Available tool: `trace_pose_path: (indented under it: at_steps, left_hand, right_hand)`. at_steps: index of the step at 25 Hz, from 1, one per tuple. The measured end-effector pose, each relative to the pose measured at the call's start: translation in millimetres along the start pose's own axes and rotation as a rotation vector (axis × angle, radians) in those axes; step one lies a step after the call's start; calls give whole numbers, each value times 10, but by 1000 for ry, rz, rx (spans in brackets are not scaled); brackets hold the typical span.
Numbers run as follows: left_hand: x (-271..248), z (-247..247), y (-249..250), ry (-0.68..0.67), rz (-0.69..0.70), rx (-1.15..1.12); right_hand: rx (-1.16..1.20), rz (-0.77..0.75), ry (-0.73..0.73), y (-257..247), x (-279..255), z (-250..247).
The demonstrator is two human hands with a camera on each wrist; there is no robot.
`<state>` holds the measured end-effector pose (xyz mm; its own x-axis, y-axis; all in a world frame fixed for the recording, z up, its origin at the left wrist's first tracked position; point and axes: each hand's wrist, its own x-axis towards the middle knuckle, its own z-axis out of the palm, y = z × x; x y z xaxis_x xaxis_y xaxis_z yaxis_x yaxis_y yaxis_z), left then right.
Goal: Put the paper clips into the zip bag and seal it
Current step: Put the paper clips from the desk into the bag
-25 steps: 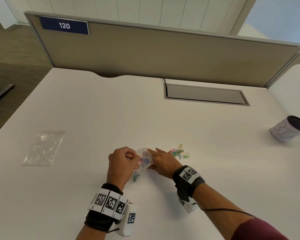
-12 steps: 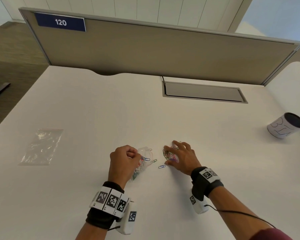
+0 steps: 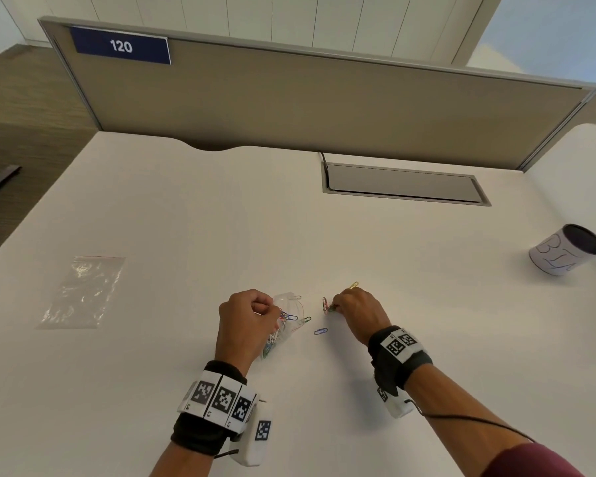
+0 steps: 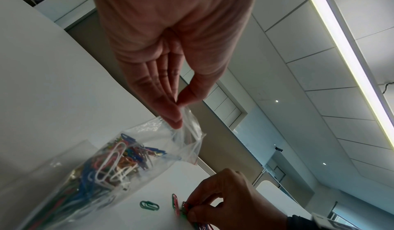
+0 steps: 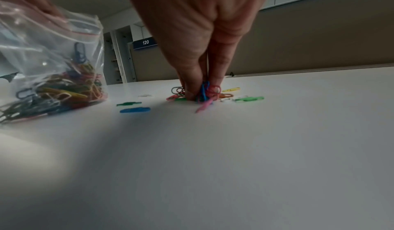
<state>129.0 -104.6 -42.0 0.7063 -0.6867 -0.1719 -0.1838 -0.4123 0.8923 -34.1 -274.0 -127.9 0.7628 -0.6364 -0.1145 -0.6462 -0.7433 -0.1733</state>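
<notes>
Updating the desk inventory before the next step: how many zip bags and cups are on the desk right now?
Zip bags: 2, the held zip bag and the flat zip bag
Cups: 1, the cup
Total: 3

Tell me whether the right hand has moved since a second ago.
Yes. The right hand has left the mouth of the zip bag and moved right, toward the cup, now pinching loose paper clips on the table.

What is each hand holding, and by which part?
The left hand pinches the zip bag by its open top edge. The right hand pinches a bunch of paper clips on the table, fingers round their middle.
</notes>
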Motion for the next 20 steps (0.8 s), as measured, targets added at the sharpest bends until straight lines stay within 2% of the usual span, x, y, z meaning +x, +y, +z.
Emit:
trace_pose_path:
  at_steps: [2,3,5,7,10,12,15,17,20]
  left_hand:
    - [3,8,-11,0,6,0]
    - [1,12,-16,-2,7,1]
    - [0,24,-19,-3,9,4]
    - [1,34,-16,-4,13,7]
    - [-2,56,-13,-13,17,8]
    - [-4,65,-13,-16,15,15]
    - [-13,66,-4,-14,21,25]
    - [-21,58,4,-8,30,23]
    - [-35,38,-2,14,48,26]
  right_hand:
    - [84,40,30,-8,-29,-33]
    - [202,109,65,-8,-51,-72]
    - [523,292,170,-1,-89,-155]
    - [911,410,241,-74,-146,-257]
    - [1465,416,256,-361,-221,-444]
    - [1648,370,228,-579,-226,-527]
    - [1725,321,149,-848,-208,-513]
    - [1689,317,110,-937,-200,-450]
    - [1402,267,94,-980,-191,-390]
